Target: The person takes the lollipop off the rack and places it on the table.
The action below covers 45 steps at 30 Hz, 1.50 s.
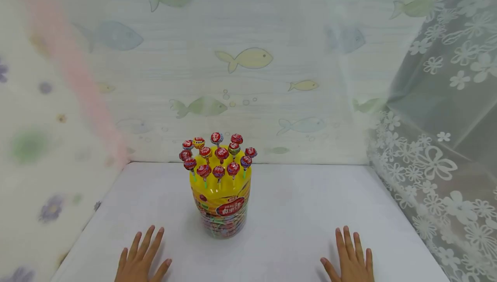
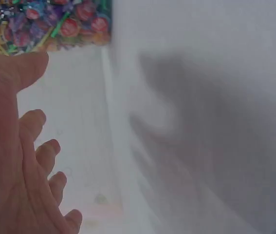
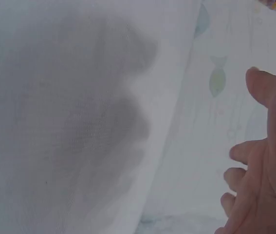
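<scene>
- here, the lollipop tub (image 1: pixel 221 206) stands upright mid-counter (image 1: pixel 303 213).
- left hand (image 1: pixel 140 258) lies flat near the tub's left, fingers (image 1: pixel 149 239) released, grasping nothing.
- right hand (image 1: pixel 351 260) lies flat, well apart on the tub's right, fingers likewise released.

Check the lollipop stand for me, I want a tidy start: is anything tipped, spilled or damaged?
Nothing stands out. The yellow-topped clear plastic lollipop tub stands upright on the white table, its red-wrapped lollipops all stuck upright in the lid. The left hand and right hand lie flat on either side, apart from it.
</scene>
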Tool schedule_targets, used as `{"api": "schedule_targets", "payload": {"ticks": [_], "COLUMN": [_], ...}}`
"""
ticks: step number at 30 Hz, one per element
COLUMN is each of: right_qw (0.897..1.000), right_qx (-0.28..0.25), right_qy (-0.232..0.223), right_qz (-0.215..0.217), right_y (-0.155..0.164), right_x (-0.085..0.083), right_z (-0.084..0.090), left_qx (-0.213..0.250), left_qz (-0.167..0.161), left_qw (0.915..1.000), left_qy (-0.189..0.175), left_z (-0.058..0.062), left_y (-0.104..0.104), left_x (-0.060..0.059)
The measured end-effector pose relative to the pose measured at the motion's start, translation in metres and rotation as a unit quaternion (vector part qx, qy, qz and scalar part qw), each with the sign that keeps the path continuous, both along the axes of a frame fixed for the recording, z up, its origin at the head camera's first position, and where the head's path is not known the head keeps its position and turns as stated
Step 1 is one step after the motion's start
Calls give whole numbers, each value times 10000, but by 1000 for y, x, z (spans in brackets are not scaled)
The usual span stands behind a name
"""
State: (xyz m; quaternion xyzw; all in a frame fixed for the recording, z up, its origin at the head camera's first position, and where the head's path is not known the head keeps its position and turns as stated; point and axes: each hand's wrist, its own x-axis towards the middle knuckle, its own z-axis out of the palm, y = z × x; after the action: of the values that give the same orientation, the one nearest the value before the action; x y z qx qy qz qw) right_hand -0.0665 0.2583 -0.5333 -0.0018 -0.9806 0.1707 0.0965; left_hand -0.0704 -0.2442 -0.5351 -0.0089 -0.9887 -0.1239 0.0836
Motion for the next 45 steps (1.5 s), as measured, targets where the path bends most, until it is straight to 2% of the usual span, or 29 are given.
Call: {"api": "schedule_targets", "payload": {"ticks": [3, 5, 7, 9, 11, 13, 15, 17, 20, 24, 26, 29, 31, 32, 35, 41, 45], "right_qw": [9992, 9980, 9943, 9849, 9694, 9537, 9440, 9407, 9363, 9246, 9091, 8743, 8489, 8399, 8207, 7955, 7918], "right_qx": [-15, -201, -627, -1191, -1744, -2081, -2253, -2227, -2215, -2448, -2789, -3425, -3827, -3975, -4276, -4624, -4714], "right_qy": [379, 529, 652, 773, 793, 755, 551, 401, 379, 620, 808, 1066, 1108, 1100, 1018, 735, 617], "right_qz": [149, 298, 570, 994, 1532, 2035, 2345, 2526, 2700, 2852, 2986, 3272, 3473, 3528, 3650, 3846, 3835], "right_y": [-4, -8, -14, -22, -31, -38, -45, -53, -65, -82, -91, -104, -112, -116, -125, -145, -154], "right_x": [0, -2, -4, -8, -11, -14, -17, -23, -39, -70, -87, -109, -122, -127, -140, -154, -158], "right_z": [-4, -4, 0, 8, 21, 38, 58, 76, 97, 114, 119, 126, 133, 136, 147, 158, 161], "left_qx": [504, 941, 1472, 2071, 2714, 3277, 3689, 4021, 4433, 4978, 5172, 5366, 5442, 5470, 5554, 5594, 5559], "left_qz": [-236, -368, -456, -458, -388, -415, -545, -794, -1202, -1644, -1817, -1998, -2044, -2044, -2079, -2023, -1987], "left_qw": [9984, 9947, 9879, 9772, 9615, 9437, 9279, 9118, 8871, 8507, 8357, 8195, 8132, 8112, 8042, 8026, 8060], "left_qy": [106, 196, 196, 11, -169, -162, 5, 255, 450, 386, 326, 258, 292, 305, 382, 437, 442], "left_z": [4, 10, 20, 32, 45, 58, 66, 71, 72, 67, 64, 59, 57, 56, 54, 52, 52], "left_y": [6, 12, 18, 25, 30, 36, 40, 43, 46, 51, 53, 58, 62, 63, 67, 67, 65], "left_x": [-2, -5, -8, -13, -19, -28, -38, -48, -64, -83, -90, -99, -103, -104, -108, -110, -110]}}
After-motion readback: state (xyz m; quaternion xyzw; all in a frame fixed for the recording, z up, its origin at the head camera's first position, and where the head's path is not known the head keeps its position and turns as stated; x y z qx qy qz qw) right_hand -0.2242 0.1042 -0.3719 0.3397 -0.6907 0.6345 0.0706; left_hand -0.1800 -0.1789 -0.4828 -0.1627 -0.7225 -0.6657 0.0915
